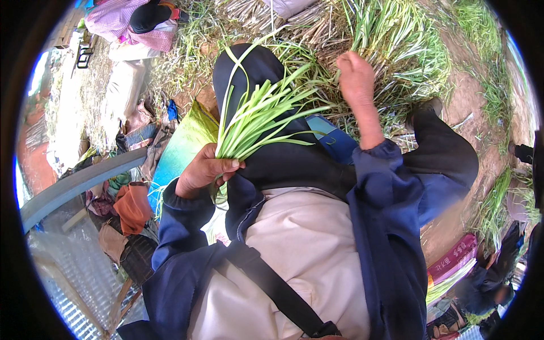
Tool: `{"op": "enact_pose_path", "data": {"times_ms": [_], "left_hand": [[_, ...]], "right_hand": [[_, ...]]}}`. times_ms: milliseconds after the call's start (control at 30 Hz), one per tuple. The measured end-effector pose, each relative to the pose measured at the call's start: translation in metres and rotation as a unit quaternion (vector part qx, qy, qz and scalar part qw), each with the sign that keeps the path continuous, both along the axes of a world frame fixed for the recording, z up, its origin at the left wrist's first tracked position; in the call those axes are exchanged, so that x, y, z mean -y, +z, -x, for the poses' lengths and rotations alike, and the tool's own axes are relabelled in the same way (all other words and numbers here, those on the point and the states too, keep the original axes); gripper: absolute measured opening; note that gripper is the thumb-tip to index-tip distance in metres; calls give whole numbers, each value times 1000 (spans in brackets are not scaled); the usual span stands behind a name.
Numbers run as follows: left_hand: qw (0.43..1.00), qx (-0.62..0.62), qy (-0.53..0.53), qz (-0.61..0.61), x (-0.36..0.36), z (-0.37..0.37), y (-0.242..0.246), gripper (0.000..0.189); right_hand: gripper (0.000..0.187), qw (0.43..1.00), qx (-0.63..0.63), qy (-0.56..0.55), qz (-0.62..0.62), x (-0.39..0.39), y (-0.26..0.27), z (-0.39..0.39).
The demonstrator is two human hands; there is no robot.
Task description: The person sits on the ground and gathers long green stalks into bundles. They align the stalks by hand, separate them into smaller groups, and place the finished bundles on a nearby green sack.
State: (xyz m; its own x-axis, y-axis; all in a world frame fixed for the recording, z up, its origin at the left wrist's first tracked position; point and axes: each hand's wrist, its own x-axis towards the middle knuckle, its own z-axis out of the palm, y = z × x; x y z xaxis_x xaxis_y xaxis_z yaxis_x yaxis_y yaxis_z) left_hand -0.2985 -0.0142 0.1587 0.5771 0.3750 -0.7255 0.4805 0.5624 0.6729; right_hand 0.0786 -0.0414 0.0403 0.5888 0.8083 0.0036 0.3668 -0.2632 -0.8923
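My left hand (pixel 209 168) grips a bunch of long flat green leaves (pixel 259 117) by its lower end, above my left thigh. The leaves fan out up and to the right over my dark trousers. My right hand (pixel 356 78) is raised at the edge of a big heap of loose green leaves (pixel 395 46), its fingers curled together. Whether it holds a stem or leaf is not clear, as the fingertips are partly hidden. Dry brown stalks (pixel 316 36) lie beside the heap.
A yellow and blue woven sack (pixel 182 144) lies left of my leg. Beyond it are an orange cloth (pixel 132 208) and a curved grey bar (pixel 85 182). A person in pink checked clothing (pixel 114 19) is at top left; another person (pixel 488 284) is at lower right near a magenta bag (pixel 452 259).
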Motion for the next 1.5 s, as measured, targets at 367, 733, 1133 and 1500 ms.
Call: {"op": "enact_pose_path", "data": {"times_ms": [367,733,1133,1500], "left_hand": [[999,25,20,24,-2,0,1,27],[999,26,22,24,-2,2,-3,28],[998,48,20,33,-6,0,-8,26],[998,51,26,35,-4,-1,-8,26]], "right_hand": [[37,981,76,172,-49,9,33,37],[15,993,84,71,-42,5,-23,28],[43,978,-12,208,8,22,25,12],[14,976,-49,199,-77,11,-9,35]]}}
